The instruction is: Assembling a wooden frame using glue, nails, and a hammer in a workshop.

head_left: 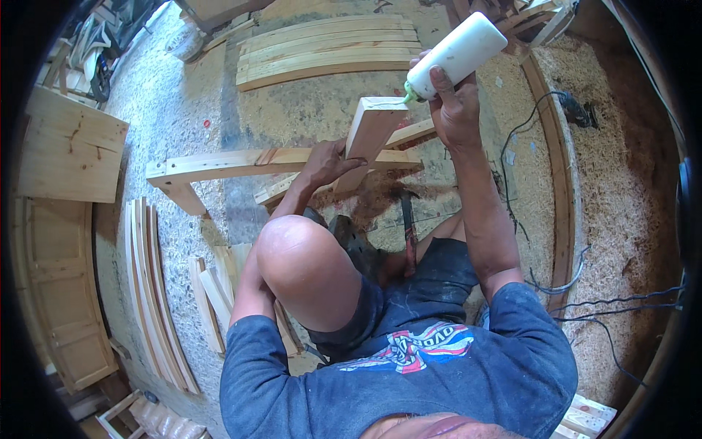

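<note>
Both hands [327,162] [455,110] raised, apparently clenched.

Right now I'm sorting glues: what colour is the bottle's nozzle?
Green, on a white bottle; head view.

Bright daylight, soft shadows, fisheye-bent dark rim.

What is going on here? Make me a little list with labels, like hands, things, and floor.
left hand: holds a wooden block upright
right hand: grips a white glue bottle, green nozzle at the block's top end
under the block: long wooden rail
floor: covered in sawdust
nearby: curved wooden slats, black cable
</note>
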Available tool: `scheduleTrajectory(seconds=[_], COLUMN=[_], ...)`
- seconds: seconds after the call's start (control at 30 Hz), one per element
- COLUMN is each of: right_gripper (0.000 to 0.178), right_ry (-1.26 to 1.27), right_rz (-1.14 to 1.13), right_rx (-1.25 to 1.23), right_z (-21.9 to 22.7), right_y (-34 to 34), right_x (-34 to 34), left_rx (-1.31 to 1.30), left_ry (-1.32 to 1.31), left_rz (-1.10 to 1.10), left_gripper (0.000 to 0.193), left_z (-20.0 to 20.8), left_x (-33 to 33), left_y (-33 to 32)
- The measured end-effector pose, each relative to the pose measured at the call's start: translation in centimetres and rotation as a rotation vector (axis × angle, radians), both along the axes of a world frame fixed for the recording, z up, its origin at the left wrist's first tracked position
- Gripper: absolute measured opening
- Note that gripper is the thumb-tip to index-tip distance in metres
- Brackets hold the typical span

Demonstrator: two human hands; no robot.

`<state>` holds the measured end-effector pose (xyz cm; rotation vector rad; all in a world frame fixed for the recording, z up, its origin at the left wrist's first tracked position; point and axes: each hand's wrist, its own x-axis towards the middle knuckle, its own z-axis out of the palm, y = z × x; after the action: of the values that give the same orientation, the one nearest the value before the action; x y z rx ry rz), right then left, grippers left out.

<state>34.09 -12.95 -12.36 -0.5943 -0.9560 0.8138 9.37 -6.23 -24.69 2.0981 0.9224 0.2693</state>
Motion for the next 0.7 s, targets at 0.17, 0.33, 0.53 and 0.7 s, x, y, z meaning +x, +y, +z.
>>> scheduleTrajectory(seconds=[0.17,0.33,0.53,0.7], right_gripper=[0.051,0.051,0.035,0.05], right_ry=[-0.062,-0.738,-2.011,-1.927], right_rz=[-0.131,-0.195,0.145,0.429], right_rx=[-0.122,-0.887,-1.717,-2.118], right_z=[-1.7,-4.4,-12.1,-19.4], right_y=[-3.1,-11.1,-27.0,-33.5], right_x=[3.7,13.4,28.6,32.9], left_rx=[-0.066,-0.142,-0.01,-0.079], left_ry=[-0.017,-0.036,-0.037,-0.054], left_rz=[0.007,0.055,0.052,0.063], left_gripper=[0.033,0.023,0.025,0.028], left_z=[-0.5,-1.6,-1.8,-2.1], left_x=[1.0,-0.8,1.3,1.2], left_y=[-0.1,0.5,0.9,1.0])
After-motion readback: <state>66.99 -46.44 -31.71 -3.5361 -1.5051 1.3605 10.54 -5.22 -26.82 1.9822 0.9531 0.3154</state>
